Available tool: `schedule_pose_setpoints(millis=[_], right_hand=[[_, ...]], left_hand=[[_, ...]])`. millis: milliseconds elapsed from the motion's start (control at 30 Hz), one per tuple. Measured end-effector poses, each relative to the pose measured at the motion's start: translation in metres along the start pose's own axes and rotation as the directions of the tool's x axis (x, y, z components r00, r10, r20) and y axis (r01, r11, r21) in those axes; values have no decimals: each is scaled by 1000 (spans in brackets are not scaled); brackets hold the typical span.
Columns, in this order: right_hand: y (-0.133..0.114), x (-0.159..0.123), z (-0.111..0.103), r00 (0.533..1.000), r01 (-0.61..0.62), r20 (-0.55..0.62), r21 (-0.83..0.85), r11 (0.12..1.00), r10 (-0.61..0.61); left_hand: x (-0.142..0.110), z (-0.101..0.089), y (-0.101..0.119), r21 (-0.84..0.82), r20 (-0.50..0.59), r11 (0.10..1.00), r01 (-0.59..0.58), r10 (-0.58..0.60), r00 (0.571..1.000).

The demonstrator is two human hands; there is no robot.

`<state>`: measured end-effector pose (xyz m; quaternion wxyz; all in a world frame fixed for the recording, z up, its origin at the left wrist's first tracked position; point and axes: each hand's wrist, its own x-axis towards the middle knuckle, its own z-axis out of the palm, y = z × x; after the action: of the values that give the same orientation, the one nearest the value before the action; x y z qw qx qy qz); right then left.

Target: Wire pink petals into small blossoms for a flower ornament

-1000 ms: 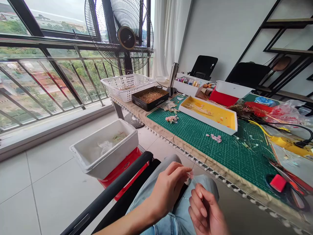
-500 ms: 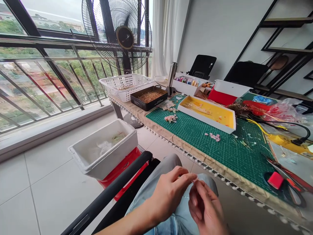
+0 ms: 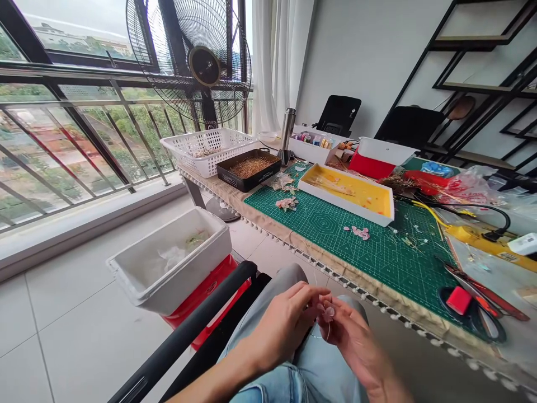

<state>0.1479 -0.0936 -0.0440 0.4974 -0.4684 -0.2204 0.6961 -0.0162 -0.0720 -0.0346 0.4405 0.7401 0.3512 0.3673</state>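
The left hand (image 3: 281,324) and the right hand (image 3: 352,341) are both closed, their fingertips meeting around one small pale pink petal (image 3: 328,313) on a thin wire (image 3: 328,331), which hangs below it. The petal sits between the two hands, above the person's knees in light blue jeans (image 3: 302,375). To the right and farther off, the worktop (image 3: 251,210), edged with a white bobble fringe, carries one green cutting mat (image 3: 319,235). On the mat are one white tray with a yellow interior (image 3: 335,202) and two small clusters of pink petals (image 3: 287,204) (image 3: 358,232). At the far end of the worktop stand one white plastic basket (image 3: 197,165), one black tray of fine straw-coloured strands (image 3: 247,182), and one steel flask (image 3: 286,129). On the floor to the left, one white foam box (image 3: 168,285) sits on a red stool (image 3: 201,296), just beyond the black chair armrest (image 3: 180,330). One standing fan (image 3: 204,66) is by the far window.
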Motion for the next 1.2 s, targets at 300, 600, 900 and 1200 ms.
schedule_pose_setpoints(millis=[300, 600, 900, 1200], right_hand=[[-10, 15, -13, 987, 157, -57, 198, 967, -149], [-20, 19, -18, 987, 159, -69, 317, 935, -144], [-25, 11, -6, 937, 348, -97, 132, 928, -337], [-26, -2, 9, 893, 435, -126, 2, 900, -432]], left_hand=[[3, -8, 6, -369, 153, 922, 120, -67, 986], [5, 4, -5, -686, 296, 662, 303, -127, 947], [6, 16, 1, -633, 269, 687, 357, -237, 933], [6, 24, -1, -486, 315, 764, 425, -300, 900]])
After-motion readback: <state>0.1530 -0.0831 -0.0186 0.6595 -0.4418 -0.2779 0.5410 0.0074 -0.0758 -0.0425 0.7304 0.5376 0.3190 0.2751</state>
